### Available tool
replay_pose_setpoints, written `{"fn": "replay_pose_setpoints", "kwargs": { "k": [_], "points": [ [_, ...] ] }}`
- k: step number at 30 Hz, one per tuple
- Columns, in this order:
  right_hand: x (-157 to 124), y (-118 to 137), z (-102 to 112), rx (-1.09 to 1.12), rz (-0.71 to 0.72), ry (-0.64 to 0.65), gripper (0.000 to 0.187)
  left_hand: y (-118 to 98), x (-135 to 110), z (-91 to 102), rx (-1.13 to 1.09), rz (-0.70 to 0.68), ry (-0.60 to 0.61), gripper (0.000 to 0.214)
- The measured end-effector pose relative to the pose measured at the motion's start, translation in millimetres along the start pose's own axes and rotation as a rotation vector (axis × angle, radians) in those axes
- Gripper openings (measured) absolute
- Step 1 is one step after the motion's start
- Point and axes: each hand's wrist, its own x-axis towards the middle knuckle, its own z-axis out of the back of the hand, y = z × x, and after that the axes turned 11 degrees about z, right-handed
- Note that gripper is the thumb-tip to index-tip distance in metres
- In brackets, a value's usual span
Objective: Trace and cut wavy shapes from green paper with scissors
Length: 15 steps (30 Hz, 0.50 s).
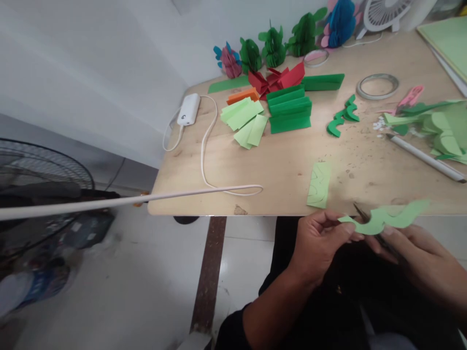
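Note:
My left hand (319, 245) pinches the left end of a wavy-cut light green paper strip (375, 225) just off the table's front edge. Dark-bladed scissors (360, 212) are in my right hand (419, 248), their tips showing behind the strip; its handles are mostly covered by my fingers. The right part of the strip passes over that hand's fingertips. On the table near my left hand lies a light green paper piece (318, 184) with wavy lines drawn on it. Farther back rest dark green wavy cut-outs (343, 115).
Folded green papers (290, 109), light green slips (242, 114) and red folded paper (277, 80) lie mid-table. Paper figures (274, 48) line the wall. A tape roll (378, 96), pen (426, 158) and scraps (447, 133) are right. A white cable (204, 155) crosses the left.

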Motion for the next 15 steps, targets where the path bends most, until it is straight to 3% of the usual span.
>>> {"fn": "replay_pose_setpoints", "kwargs": {
  "k": [2, 4, 8, 15],
  "points": [
    [1, 1, 3, -0.055, 0.051, 0.125, 0.050, -2, -1, 0.9, 0.015, -0.012, -0.001, 0.029],
    [4, 4, 5, -0.097, 0.166, 0.168, 0.046, -3, -2, 1.6, 0.023, -0.027, 0.004, 0.026],
    [6, 10, 6, -0.193, 0.333, 0.174, 0.028, -5, -4, 3.6, 0.056, -0.035, 0.003, 0.020],
    [3, 11, 7, -0.328, 0.504, 0.117, 0.033, -4, -3, 7.7, 0.071, -0.023, 0.005, 0.019]
  ]
}}
